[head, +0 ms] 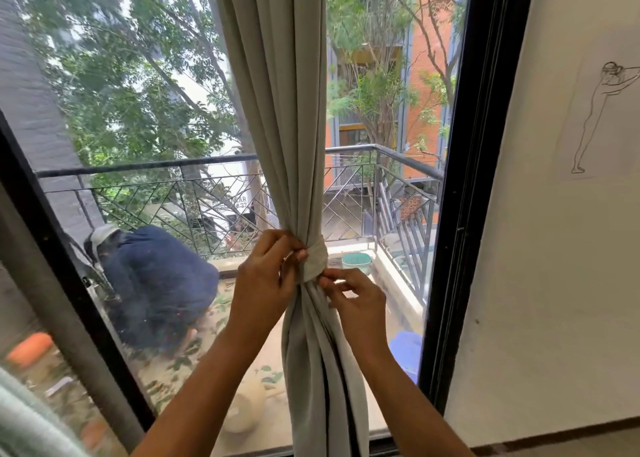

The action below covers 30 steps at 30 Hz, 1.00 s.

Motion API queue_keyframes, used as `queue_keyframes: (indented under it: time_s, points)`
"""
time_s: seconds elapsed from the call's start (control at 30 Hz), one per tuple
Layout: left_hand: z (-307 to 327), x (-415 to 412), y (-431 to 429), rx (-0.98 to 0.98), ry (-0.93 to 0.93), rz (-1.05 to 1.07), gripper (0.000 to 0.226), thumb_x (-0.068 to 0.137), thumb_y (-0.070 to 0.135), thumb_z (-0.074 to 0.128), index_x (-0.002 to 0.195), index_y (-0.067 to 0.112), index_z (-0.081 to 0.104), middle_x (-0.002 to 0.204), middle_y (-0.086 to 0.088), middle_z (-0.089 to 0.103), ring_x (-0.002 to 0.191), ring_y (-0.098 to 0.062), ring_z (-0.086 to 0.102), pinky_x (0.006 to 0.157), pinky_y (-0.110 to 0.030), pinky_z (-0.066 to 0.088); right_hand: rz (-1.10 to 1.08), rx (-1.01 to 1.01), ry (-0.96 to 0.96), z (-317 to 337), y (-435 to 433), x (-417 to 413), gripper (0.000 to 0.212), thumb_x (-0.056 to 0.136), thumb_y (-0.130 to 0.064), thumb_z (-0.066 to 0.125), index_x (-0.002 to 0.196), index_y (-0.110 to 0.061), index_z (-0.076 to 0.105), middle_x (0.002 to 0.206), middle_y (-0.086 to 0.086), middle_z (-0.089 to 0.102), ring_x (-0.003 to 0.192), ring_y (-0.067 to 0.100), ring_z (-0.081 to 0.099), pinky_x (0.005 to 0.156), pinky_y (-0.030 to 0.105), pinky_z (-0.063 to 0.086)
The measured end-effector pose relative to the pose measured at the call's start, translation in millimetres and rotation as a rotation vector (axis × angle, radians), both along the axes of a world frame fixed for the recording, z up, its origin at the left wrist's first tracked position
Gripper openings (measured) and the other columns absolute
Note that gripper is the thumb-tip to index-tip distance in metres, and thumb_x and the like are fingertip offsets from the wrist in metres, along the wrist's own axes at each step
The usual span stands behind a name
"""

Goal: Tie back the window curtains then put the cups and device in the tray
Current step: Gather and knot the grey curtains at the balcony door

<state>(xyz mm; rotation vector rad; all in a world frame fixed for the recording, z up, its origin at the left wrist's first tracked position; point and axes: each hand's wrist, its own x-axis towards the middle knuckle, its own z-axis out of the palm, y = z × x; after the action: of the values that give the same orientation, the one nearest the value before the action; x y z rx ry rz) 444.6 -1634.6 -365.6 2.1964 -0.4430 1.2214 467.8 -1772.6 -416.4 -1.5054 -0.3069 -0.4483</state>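
Observation:
A pale grey-green curtain (pixel 277 110) hangs gathered in front of the window, cinched at mid-height by a band of the same cloth (pixel 317 261). My left hand (pixel 268 276) pinches the band's left side with curled fingers. At the band's lower right edge, my right hand (pixel 356 301) pinches the cloth between thumb and fingertips. Below the band the curtain falls in twisted folds to the sill. No cups, device or tray are in view.
A black window frame (pixel 464 186) runs along the right of the glass, with a white wall (pixel 540 249) bearing a line drawing (pixel 595 110) beyond. Outside on the balcony, a person in dark blue (pixel 156 283) crouches by the railing (pixel 207 166). Another curtain edge (pixel 24 418) shows at bottom left.

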Motion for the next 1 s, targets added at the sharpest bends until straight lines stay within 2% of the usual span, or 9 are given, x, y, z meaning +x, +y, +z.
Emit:
queue_keyframes:
  time_s: [0.13, 0.27, 0.4, 0.5, 0.57, 0.63, 0.77, 0.9, 1.0]
  points:
    - [-3.3, -3.2, -0.7, 0.029, -0.018, 0.096, 0.027, 0.091, 0.028, 0.045, 0.092, 0.01, 0.065, 0.087, 0.001, 0.064, 0.059, -0.005, 0.048, 0.056, -0.006, 0.032, -0.011, 0.068, 0.05, 5.9, 7.0, -2.9, 0.013, 0.079, -0.015, 0.074, 0.083, -0.027, 0.074, 0.082, -0.009, 0.072, 0.074, 0.007, 0.062, 0.077, 0.033, 0.053]
    - [-1.4, -2.4, 1.7, -0.032, -0.001, 0.151, 0.026, 0.091, 0.029, 0.042, 0.091, 0.012, 0.062, 0.065, 0.008, 0.058, 0.048, 0.003, 0.04, 0.05, -0.006, 0.03, 0.059, 0.153, 0.106, 3.3, 14.0, -7.9, 0.017, 0.08, -0.013, 0.073, 0.083, -0.03, 0.073, 0.084, -0.009, 0.072, 0.081, 0.01, 0.064, 0.08, 0.026, 0.051]
    - [-0.7, 5.0, 5.0, -0.065, 0.053, 0.176, 0.024, 0.091, 0.029, 0.043, 0.09, 0.012, 0.06, 0.062, 0.001, 0.062, 0.049, -0.009, 0.046, 0.049, -0.011, 0.032, 0.156, 0.189, 0.123, 3.7, 21.8, -8.9, 0.018, 0.08, -0.014, 0.074, 0.092, -0.026, 0.072, 0.089, -0.008, 0.072, 0.086, 0.005, 0.064, 0.075, 0.014, 0.048]
    - [1.2, 10.9, 9.1, -0.059, 0.097, 0.152, 0.016, 0.09, 0.024, 0.049, 0.09, 0.012, 0.06, 0.064, 0.009, 0.062, 0.053, -0.005, 0.053, 0.05, -0.017, 0.036, 0.203, 0.159, 0.131, 7.5, 23.9, -3.0, 0.021, 0.079, -0.014, 0.074, 0.1, -0.014, 0.07, 0.092, -0.002, 0.072, 0.089, 0.009, 0.065, 0.074, 0.014, 0.048]
    - [2.9, 14.2, 12.7, -0.104, 0.127, 0.092, 0.012, 0.09, 0.022, 0.053, 0.088, 0.013, 0.062, 0.062, 0.016, 0.058, 0.054, -0.001, 0.053, 0.049, -0.012, 0.034, 0.191, 0.111, 0.105, 11.2, 20.8, 7.2, 0.015, 0.077, -0.011, 0.075, 0.092, -0.014, 0.071, 0.085, -0.003, 0.072, 0.083, 0.009, 0.065, 0.074, 0.014, 0.048]
    - [4.7, 15.5, 13.9, -0.17, 0.159, 0.055, 0.007, 0.09, 0.019, 0.057, 0.087, 0.017, 0.062, 0.062, 0.015, 0.059, 0.05, -0.002, 0.053, 0.048, -0.01, 0.035, 0.173, 0.006, 0.066, 13.9, 20.0, 17.1, 0.011, 0.076, -0.014, 0.076, 0.083, -0.02, 0.07, 0.078, -0.007, 0.071, 0.076, 0.006, 0.064, 0.073, 0.017, 0.049]
    - [5.5, 19.0, 11.7, -0.313, 0.27, 0.008, 0.015, 0.09, 0.01, 0.064, 0.085, 0.023, 0.062, 0.06, 0.017, 0.063, 0.043, -0.005, 0.055, 0.042, -0.012, 0.04, 0.14, -0.166, -0.045, 9.2, 28.3, 28.9, 0.009, 0.081, -0.022, 0.07, 0.079, -0.018, 0.063, 0.073, -0.006, 0.064, 0.068, 0.004, 0.057, 0.064, 0.017, 0.045]
    - [4.6, 26.3, 8.1, -0.235, 0.14, 0.144, 0.004, 0.086, 0.022, 0.065, 0.085, 0.02, 0.067, 0.061, 0.022, 0.061, 0.053, -0.004, 0.062, 0.048, -0.013, 0.045, 0.088, -0.225, -0.169, 3.5, 33.5, 41.8, 0.016, 0.085, -0.024, 0.062, 0.075, -0.019, 0.05, 0.073, -0.004, 0.055, 0.068, 0.011, 0.052, 0.062, 0.026, 0.042]
    - [-2.2, 28.1, -2.0, -0.21, 0.034, 0.244, 0.005, 0.087, 0.017, 0.065, 0.086, 0.014, 0.067, 0.064, 0.024, 0.055, 0.059, 0.003, 0.059, 0.053, -0.005, 0.037, 0.117, -0.162, -0.209, -3.2, 36.2, 47.1, 0.018, 0.087, -0.027, 0.056, 0.076, -0.016, 0.049, 0.073, -0.001, 0.054, 0.069, 0.015, 0.051, 0.062, 0.029, 0.043]
